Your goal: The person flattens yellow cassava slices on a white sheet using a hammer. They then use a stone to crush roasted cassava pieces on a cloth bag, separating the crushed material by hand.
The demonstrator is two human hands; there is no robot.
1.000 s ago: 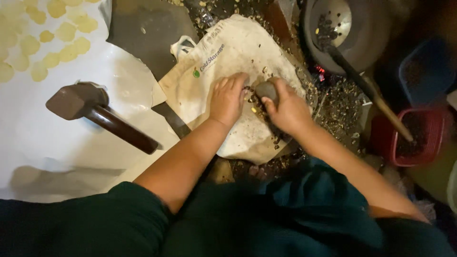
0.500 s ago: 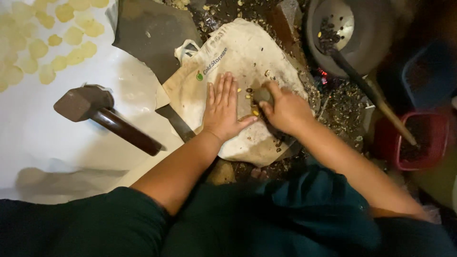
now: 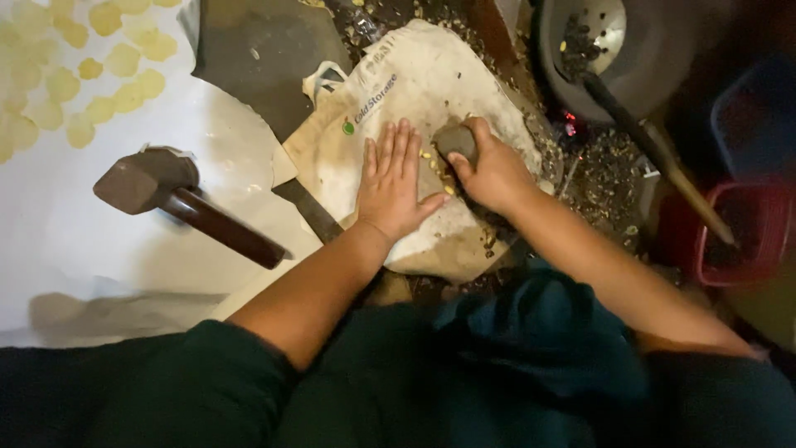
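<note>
A dirty white cloth sack (image 3: pixel 431 83) lies spread on the ground in front of me. My left hand (image 3: pixel 391 182) presses flat on it, fingers apart and pointing away. My right hand (image 3: pixel 489 166) grips a dark grey stone (image 3: pixel 455 141) held down on the sack just right of my left hand. Small yellow kernels (image 3: pixel 438 170) lie scattered on the sack between the two hands.
A heavy mallet with a dark wooden handle (image 3: pixel 178 199) lies on white sheeting (image 3: pixel 124 265) at left, where flattened yellow pieces (image 3: pixel 99 70) are spread out. A metal pan with a long-handled ladle (image 3: pixel 605 50) sits top right. A red tub (image 3: pixel 738 236) stands at right.
My left hand has flattened and spread on the sack. My right hand with the stone has shifted slightly away from me.
</note>
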